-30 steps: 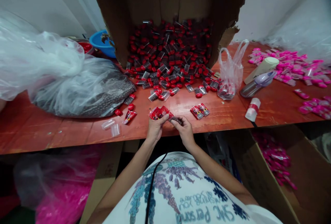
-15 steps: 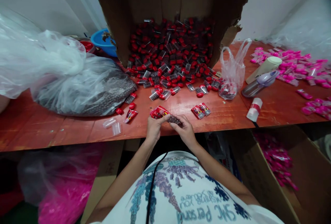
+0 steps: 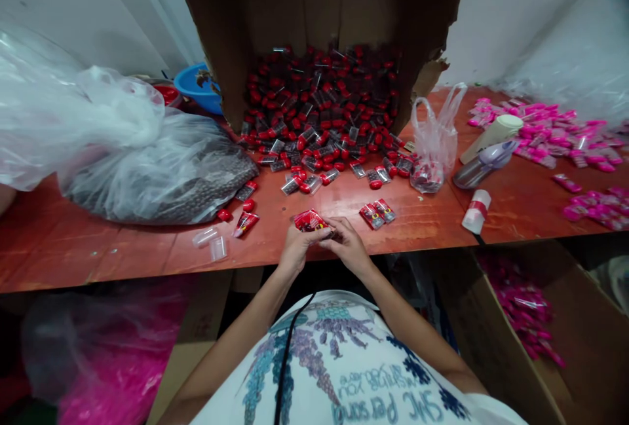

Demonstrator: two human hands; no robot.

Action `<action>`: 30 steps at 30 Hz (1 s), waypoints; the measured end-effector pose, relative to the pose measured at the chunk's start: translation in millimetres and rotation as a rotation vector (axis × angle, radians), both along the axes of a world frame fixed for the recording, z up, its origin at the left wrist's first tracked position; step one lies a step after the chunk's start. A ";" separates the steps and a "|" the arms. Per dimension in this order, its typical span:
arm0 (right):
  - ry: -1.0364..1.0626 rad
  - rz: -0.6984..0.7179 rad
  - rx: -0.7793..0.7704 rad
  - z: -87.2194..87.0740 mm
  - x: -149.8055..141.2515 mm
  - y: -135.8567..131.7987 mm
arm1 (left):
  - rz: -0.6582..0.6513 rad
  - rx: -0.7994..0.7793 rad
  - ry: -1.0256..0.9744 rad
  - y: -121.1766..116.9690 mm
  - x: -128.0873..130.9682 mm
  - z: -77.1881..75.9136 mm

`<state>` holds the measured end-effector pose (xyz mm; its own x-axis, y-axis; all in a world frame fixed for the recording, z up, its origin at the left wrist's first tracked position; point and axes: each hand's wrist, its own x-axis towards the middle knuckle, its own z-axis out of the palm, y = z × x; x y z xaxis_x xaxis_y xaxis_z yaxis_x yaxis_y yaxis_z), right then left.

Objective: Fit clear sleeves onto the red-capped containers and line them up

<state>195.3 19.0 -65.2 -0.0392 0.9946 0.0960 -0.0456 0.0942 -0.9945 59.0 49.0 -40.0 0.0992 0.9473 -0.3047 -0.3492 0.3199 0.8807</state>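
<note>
Fingers of left hand (image 3: 295, 249) and right hand (image 3: 350, 245) together pinching red packets (image 3: 308, 220) at table (image 3: 122, 251) edge.

Both hands drawn closer together than a second ago, right hand (image 3: 350, 246) now pressed against left hand (image 3: 296, 251), red packets (image 3: 309, 221) bunched tighter in the left grip, dark piece between fingertips now hidden

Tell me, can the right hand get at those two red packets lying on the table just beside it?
Probably yes: the two red packets lie in the open just beyond the right hand, though its fingers are busy on a red packet.
</note>
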 end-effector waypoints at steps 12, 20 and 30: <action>0.106 -0.111 -0.143 -19.9 3.0 -12.3 | -0.035 -0.070 -0.128 -17.7 1.3 -10.9; -0.340 -0.360 -0.017 -26.7 50.9 0.0 | 0.060 -0.171 -0.254 -24.3 -14.5 -15.2; -0.340 0.035 0.123 36.7 27.8 15.7 | 0.202 -0.125 -0.291 -25.1 -3.8 -1.2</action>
<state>223.2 34.8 -28.5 -0.1236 0.9738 0.1906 0.2800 0.2186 -0.9348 55.1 23.8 -41.2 0.0137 0.9139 -0.4058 -0.6458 0.3179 0.6942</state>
